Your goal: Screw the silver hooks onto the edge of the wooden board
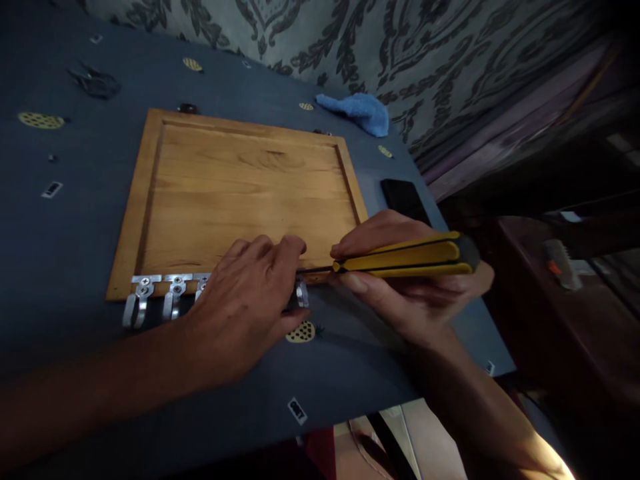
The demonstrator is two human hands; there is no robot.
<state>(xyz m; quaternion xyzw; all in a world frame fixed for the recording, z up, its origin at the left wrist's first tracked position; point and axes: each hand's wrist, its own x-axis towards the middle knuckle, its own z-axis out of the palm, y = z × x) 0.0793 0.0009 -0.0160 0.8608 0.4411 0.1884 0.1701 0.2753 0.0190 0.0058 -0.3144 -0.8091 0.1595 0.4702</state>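
Observation:
A wooden panel (pixel 250 180) with a raised frame lies on the table. A silver metal hook rail (pixel 170 278) with several hooks runs along its near edge, fixed by screws at the left. My left hand (pixel 250 300) covers the rail's middle, its fingers bent over the panel edge and thumb beside the rightmost hook (pixel 301 293). In my right hand (pixel 400 287) is a screwdriver (pixel 405 259) with a yellow and black handle. Its thin shaft points left toward the rail near my left index finger. The tip is hidden there.
A blue cloth (pixel 360 112) lies at the back by the patterned wall. A black phone (pixel 405 200) rests right of the panel. Dark pliers-like tools (pixel 95 81) sit at the far left. Past the table's right edge stands a reddish-brown surface (pixel 560 293) with objects on it.

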